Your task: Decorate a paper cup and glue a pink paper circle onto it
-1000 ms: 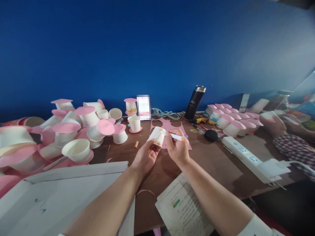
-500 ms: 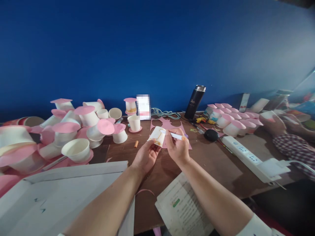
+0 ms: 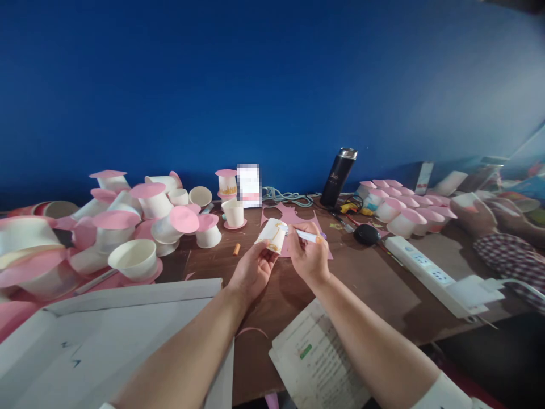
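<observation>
My left hand [image 3: 255, 266] is closed around a white paper cup [image 3: 271, 232] that lies tilted on its side, with orange-yellow lines drawn on its wall. Between the fingers of my right hand [image 3: 310, 254] is a white marker [image 3: 307, 236] with an orange end, its tip close to the cup's wall. Whether the tip touches the cup I cannot tell. Beneath both hands lies a cut-out sheet of pink paper [image 3: 291, 215]. An orange marker cap [image 3: 237, 249] rests on the table left of the cup.
Many white cups with pink discs [image 3: 147, 199] crowd the left; more stand in rows [image 3: 406, 221] at right. A black flask [image 3: 339, 177], a mouse [image 3: 367, 234] and a power strip [image 3: 421, 272] lie rightward. Printed papers [image 3: 317, 363] and a white box [image 3: 140, 335] are nearer. Another person's sleeve [image 3: 506, 255] shows.
My right hand, with the marker, has shifted very slightly at the cup. The orange-yellow drawing on the cup shows a little more clearly. Little else differs.
</observation>
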The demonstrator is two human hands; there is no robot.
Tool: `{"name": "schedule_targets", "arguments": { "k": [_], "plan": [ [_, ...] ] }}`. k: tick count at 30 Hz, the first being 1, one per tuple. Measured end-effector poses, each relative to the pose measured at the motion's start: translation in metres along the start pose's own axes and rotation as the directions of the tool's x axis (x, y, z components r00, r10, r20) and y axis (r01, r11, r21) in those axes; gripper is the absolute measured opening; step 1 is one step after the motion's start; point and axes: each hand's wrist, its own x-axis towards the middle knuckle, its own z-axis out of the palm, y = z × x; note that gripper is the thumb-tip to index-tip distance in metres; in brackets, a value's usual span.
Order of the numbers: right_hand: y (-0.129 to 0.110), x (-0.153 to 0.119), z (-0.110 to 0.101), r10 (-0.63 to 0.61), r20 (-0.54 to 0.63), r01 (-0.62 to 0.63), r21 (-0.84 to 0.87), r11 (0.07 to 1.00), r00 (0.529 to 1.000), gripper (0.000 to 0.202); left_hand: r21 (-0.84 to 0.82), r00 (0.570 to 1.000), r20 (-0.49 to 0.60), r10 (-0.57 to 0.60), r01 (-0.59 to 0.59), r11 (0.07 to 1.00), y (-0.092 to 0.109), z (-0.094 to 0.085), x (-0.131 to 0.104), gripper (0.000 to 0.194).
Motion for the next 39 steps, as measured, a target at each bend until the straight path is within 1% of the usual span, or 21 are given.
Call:
{"name": "schedule_targets", "arguments": {
  "k": [6,12,24,39],
  "plan": [
    [0.0012,-0.0003,0.0000,0.001,0.013,-0.001,-0.006,1.000,1.000,0.016,0.004,1.000,0.025,0.008,-0.008,1.000,-0.0002,-0.0008,0.0009,0.014],
    [-0.0006,-0.0002,-0.0009,0.003,0.016,-0.003,0.002,1.000,1.000,0.016,-0.003,1.000,0.005,0.007,-0.007,1.000,0.0001,-0.0002,0.0007,0.015],
    [-0.0004,-0.0006,-0.0003,0.001,0.012,-0.001,0.004,1.000,1.000,0.016,0.001,1.000,0.003,0.006,-0.006,1.000,0.0012,0.0011,-0.0007,0.014],
    [-0.0013,-0.0009,0.0001,-0.015,0.014,0.015,0.010,1.000,1.000,0.015,-0.023,1.000,0.012,-0.007,0.007,1.000,-0.0002,-0.0016,0.0012,0.019]
  ]
}}
